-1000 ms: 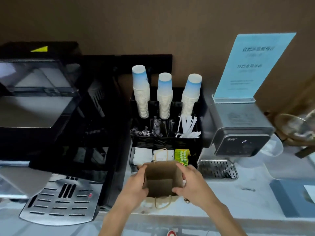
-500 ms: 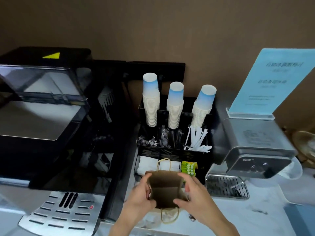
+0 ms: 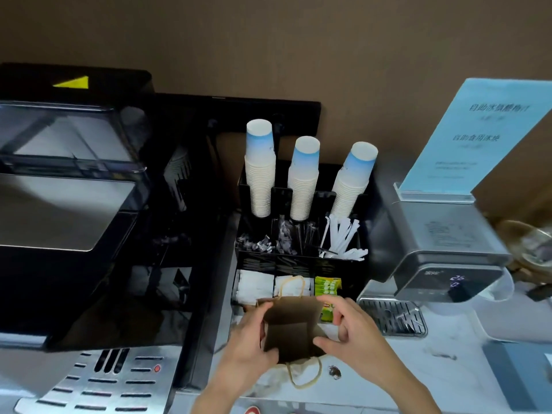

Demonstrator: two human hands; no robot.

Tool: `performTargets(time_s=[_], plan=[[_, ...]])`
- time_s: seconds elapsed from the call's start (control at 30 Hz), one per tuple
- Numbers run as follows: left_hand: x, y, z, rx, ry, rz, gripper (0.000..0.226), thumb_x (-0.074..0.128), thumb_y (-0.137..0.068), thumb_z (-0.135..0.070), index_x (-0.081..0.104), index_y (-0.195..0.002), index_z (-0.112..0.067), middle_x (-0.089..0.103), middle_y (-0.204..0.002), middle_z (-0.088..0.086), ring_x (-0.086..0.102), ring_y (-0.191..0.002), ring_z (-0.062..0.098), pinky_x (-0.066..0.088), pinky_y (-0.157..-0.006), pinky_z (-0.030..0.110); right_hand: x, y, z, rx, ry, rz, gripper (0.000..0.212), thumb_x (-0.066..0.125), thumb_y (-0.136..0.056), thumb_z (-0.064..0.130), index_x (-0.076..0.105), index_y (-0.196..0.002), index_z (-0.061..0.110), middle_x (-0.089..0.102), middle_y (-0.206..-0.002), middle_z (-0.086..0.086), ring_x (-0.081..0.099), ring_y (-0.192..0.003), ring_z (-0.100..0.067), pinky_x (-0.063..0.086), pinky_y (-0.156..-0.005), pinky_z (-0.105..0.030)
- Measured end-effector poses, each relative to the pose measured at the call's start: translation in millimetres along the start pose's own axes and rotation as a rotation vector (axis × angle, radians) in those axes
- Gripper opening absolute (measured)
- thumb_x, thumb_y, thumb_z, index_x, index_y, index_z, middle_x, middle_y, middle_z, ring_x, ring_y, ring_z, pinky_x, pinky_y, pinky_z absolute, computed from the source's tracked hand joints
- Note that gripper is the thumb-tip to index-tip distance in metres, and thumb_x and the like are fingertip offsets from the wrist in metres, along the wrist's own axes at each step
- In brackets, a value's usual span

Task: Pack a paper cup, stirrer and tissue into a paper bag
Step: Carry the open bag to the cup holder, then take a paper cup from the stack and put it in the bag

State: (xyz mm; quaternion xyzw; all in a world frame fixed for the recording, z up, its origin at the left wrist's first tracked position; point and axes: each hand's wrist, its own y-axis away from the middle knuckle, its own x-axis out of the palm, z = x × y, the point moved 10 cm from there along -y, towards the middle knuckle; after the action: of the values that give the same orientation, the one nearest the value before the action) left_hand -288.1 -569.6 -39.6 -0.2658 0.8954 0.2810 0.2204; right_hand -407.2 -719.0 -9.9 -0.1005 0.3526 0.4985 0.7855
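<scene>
A small brown paper bag (image 3: 291, 327) stands open on the counter, its twine handles hanging front and back. My left hand (image 3: 249, 345) grips its left side and my right hand (image 3: 352, 333) grips its right side, spreading the mouth. Nothing shows inside the bag. Behind it a black organiser (image 3: 301, 261) holds three stacks of white-and-blue paper cups (image 3: 303, 177), white paper-wrapped stirrers (image 3: 343, 237) in the right middle slot, and white tissues (image 3: 254, 286) in the front left slot.
A large black coffee machine (image 3: 74, 204) with a steel drip tray fills the left. A grey dispenser (image 3: 445, 249) with a blue sign and a drip grille (image 3: 391, 316) stands at the right. Green tea packets (image 3: 327, 289) sit just behind my right hand.
The camera view has shifted, so everything sits lower and further right in the frame. Both hands have stayed on the bag, holding its mouth open.
</scene>
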Motion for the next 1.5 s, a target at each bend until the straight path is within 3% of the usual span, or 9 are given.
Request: performTargets(time_s=[0.17, 0.3, 0.43, 0.7, 0.8, 0.97, 1.13, 1.23, 1.5], plan=[[-1.6, -2.0, 0.7, 0.017, 0.034, 0.024, 0.083, 0.071, -0.078, -0.011, 0.029, -0.146, -0.035, 0.046, -0.136, -0.007, 0.047, -0.125, 0.011, 0.039, -0.113, 0.035, -21.3, -5.7, 3.7, -0.006, -0.210, -0.047, 0.058, 0.079, -0.068, 0.044, 0.053, -0.119, 0.056, 0.050, -0.088, 0.002, 0.044, -0.055, -0.006, 0.043, -0.056, -0.022], [-3.8, -4.3, 5.6, -0.004, 0.024, 0.046, 0.084, 0.073, -0.077, -0.012, 0.030, -0.146, -0.035, 0.049, -0.134, 0.002, 0.052, -0.120, 0.017, 0.043, -0.110, 0.036, -42.9, -19.5, 17.7, -0.029, -0.293, -0.083, 0.052, 0.077, -0.070, 0.050, 0.057, -0.118, 0.051, 0.054, -0.086, 0.010, 0.048, -0.055, -0.006, 0.046, -0.055, -0.022], [-7.2, -8.3, 8.0, -0.007, -0.037, 0.059, 0.086, 0.073, -0.076, -0.017, 0.028, -0.148, -0.034, 0.052, -0.129, 0.009, 0.054, -0.118, 0.025, 0.045, -0.103, 0.037, -82.7, -48.1, 47.6, -0.101, -0.257, -0.149, 0.041, 0.077, -0.080, 0.039, 0.059, -0.117, 0.042, 0.061, -0.087, 0.011, 0.058, -0.060, -0.006, 0.049, -0.061, -0.015], [-5.2, -12.1, 6.9, -0.004, -0.114, 0.119, 0.088, 0.071, -0.078, -0.023, 0.022, -0.150, -0.036, 0.049, -0.135, 0.007, 0.051, -0.123, 0.027, 0.045, -0.106, 0.042, -173.7, -134.0, 144.4, -0.289, -0.003, -0.403, 0.013, 0.075, -0.086, 0.021, 0.068, -0.094, 0.014, 0.072, -0.090, 0.000, 0.066, -0.081, -0.011, 0.054, -0.077, -0.026], [-2.3, -12.8, 8.1, -0.007, -0.159, 0.139, 0.089, 0.070, -0.078, -0.028, 0.018, -0.150, -0.040, 0.047, -0.138, 0.005, 0.050, -0.125, 0.028, 0.043, -0.108, 0.045, -178.6, -175.2, 188.2, -0.370, 0.137, -0.396, 0.012, 0.076, -0.085, 0.020, 0.070, -0.088, 0.010, 0.072, -0.097, -0.008, 0.067, -0.087, -0.023, 0.054, -0.082, -0.034], [0.5, -15.1, 8.2, -0.009, -0.177, 0.151, 0.088, 0.068, -0.080, -0.032, 0.014, -0.150, -0.043, 0.041, -0.145, -0.003, 0.039, -0.136, 0.020, 0.032, -0.117, 0.045, -160.5, -240.3, 244.5, -0.459, 0.240, -0.312, 0.024, 0.076, -0.084, 0.032, 0.071, -0.099, 0.014, 0.070, -0.109, -0.003, 0.061, -0.107, -0.018, 0.050, -0.090, -0.034], [0.8, -17.6, 5.7, 0.014, -0.236, 0.176, 0.087, 0.066, -0.083, -0.031, 0.011, -0.150, -0.043, 0.038, -0.148, -0.004, 0.037, -0.138, 0.018, 0.029, -0.118, 0.045, -130.0, -289.1, 242.7, -0.359, 0.370, -0.134, 0.029, 0.076, -0.084, 0.034, 0.066, -0.102, 0.013, 0.061, -0.117, -0.005, 0.053, -0.119, -0.025, 0.035, -0.082, -0.027], [-1.3, -19.4, 5.0, 0.027, -0.241, 0.176, 0.085, 0.064, -0.085, -0.031, 0.012, -0.151, -0.042, 0.038, -0.149, -0.003, 0.035, -0.139, 0.018, 0.031, -0.117, 0.044, -123.4, -300.0, 234.1, -0.309, 0.353, -0.110, 0.023, 0.074, -0.087, 0.032, 0.064, -0.096, 0.014, 0.061, -0.128, -0.009, 0.053, -0.123, -0.027, 0.038, -0.083, -0.028], [-2.8, -16.5, 10.1, 0.014, -0.185, 0.165, 0.086, 0.066, -0.083, -0.029, 0.013, -0.150, -0.042, 0.035, -0.151, -0.008, 0.034, -0.139, 0.015, 0.035, -0.116, 0.041, -124.6, -301.0, 237.7, -0.297, 0.349, -0.111, 0.022, 0.071, -0.091, 0.029, 0.064, -0.093, 0.009, 0.062, -0.124, -0.010, 0.058, -0.116, -0.027, 0.041, -0.080, -0.029]])
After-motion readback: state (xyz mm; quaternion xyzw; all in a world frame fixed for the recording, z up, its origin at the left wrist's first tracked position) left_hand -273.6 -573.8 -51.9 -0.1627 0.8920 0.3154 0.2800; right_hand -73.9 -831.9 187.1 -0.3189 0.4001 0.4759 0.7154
